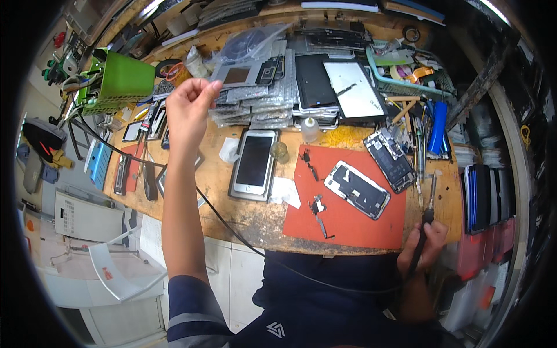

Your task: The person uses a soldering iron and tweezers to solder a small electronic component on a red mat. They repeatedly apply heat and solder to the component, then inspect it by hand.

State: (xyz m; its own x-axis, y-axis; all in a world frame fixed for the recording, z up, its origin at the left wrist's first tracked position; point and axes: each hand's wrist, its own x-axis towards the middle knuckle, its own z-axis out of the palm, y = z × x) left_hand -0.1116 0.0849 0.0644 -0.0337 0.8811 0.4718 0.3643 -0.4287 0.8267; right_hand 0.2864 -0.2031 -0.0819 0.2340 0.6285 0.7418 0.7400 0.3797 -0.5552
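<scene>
Left hand (188, 107), raised in the upper left of the frame, fingers pinched together; whether anything is gripped cannot be told. Right hand (422, 243), lower right, closed around a screwdriver (428, 209) beside the red mat (348, 203) bearing an opened phone (357, 189).

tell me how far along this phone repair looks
Done: the opened phone body lies stripped on the red mat, small flex parts beside it. In hand: the right hand holds a screwdriver; the left hand pinches something too small to identify. Left: the white-framed screen lies apart, unattached.
</scene>
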